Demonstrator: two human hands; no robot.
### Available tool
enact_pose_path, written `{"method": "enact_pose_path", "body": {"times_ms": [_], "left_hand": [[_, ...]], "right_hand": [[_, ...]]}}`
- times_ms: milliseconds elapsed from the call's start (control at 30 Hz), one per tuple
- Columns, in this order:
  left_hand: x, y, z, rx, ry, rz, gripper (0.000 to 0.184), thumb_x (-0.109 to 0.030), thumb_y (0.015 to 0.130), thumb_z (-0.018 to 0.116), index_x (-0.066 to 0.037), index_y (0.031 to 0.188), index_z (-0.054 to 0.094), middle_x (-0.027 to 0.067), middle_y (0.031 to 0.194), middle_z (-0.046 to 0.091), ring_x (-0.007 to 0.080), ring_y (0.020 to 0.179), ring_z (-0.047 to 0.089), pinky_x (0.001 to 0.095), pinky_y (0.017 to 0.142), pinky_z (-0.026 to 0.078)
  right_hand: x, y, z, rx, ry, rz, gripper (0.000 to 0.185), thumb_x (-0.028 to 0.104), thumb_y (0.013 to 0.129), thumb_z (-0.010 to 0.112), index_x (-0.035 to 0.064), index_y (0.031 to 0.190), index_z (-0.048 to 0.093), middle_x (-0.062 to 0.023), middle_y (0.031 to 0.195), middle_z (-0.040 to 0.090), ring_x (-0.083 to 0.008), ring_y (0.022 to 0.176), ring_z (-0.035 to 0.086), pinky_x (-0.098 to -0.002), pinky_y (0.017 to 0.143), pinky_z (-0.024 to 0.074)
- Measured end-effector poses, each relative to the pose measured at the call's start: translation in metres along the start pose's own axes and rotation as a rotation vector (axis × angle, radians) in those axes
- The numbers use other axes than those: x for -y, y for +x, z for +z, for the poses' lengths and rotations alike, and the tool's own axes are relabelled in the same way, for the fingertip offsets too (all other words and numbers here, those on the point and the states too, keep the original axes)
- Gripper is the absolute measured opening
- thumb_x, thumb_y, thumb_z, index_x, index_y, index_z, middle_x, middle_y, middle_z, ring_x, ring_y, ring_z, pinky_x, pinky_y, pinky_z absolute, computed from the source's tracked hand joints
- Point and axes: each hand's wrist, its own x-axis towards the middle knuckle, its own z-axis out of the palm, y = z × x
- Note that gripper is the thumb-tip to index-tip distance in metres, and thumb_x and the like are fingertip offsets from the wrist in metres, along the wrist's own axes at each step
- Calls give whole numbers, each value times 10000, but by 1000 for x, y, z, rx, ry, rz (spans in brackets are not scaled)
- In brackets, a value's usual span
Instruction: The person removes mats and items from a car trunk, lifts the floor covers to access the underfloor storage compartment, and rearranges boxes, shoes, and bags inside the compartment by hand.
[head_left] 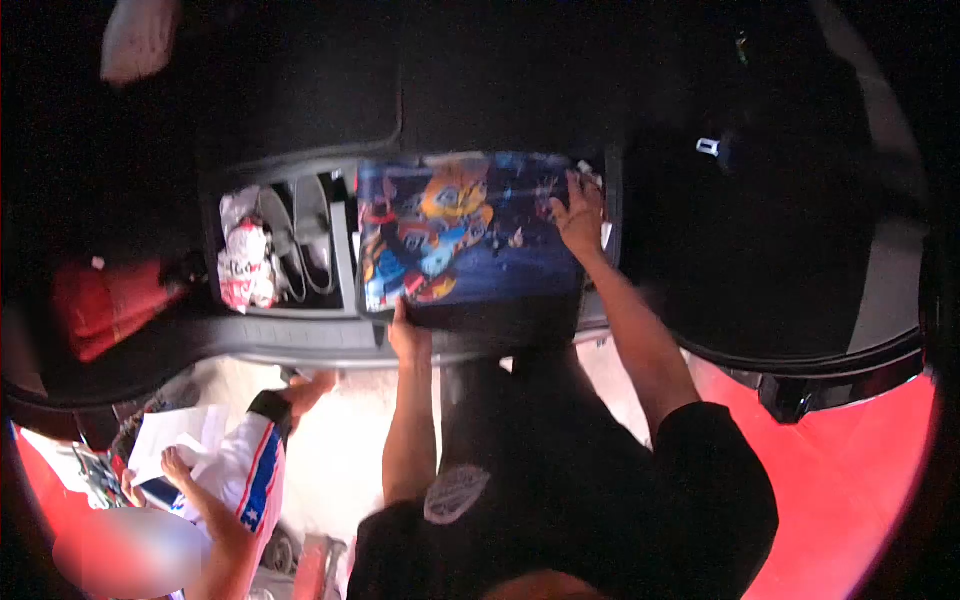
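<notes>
A flat, dark blue item with a colourful cartoon print (pixel 500 235), perhaps a bag or a folded sheet, lies over the right part of an open compartment in a car's boot. My left hand (pixel 408 338) grips its near left corner, thumb on the print and the other fingers hidden beneath. On its far right end rests my right hand (pixel 580 222), fingers spread on the surface. In the compartment's left part (pixel 345 265) are a crumpled red and white plastic bag (pixel 248 262) and grey looped objects (pixel 312 240) that I cannot identify.
A red bag or case (pixel 108 308) lies at the boot's left. Toward the right is a metal buckle tongue (pixel 708 147). The boot sill (pixel 285 333) runs in front of me. At lower left, a person in white clothing (pixel 235 470) holds papers (pixel 175 440).
</notes>
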Motion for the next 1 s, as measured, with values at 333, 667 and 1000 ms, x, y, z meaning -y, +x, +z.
{"method": "enact_pose_path", "body": {"times_ms": [333, 667, 1000], "left_hand": [[-63, -70, 3, 104, 1094, -173, 343, -330, 981, 675, 13, 979, 684, 82, 786, 695, 212, 677, 719, 340, 555, 579], [-124, -7, 211, 151, 621, 415, 546, -196, 1010, 620, 20, 1479, 441, 178, 1259, 624, 247, 990, 681, 368, 798, 608], [-149, 129, 301, -50, 380, 363, 665, -303, 918, 758, 33, 1424, 486, 221, 1280, 641, 343, 1045, 680, 501, 776, 597]], "right_hand": [[19, 165, -20, 17, -19, 289, 877, 573, 884, 706, 139, 1569, 373, -270, 1571, 339, -466, 1443, 342, -577, 1156, 345], [-107, 225, 0, 66, 96, 572, 937, 574, 771, 816, -50, 1409, 531, -265, 1382, 584, -426, 1270, 566, -479, 1081, 451], [-14, 172, -139, -39, 720, 502, 920, 400, 920, 748, -54, 1570, 283, -289, 1541, 429, -356, 1433, 446, -454, 1170, 380]]}}
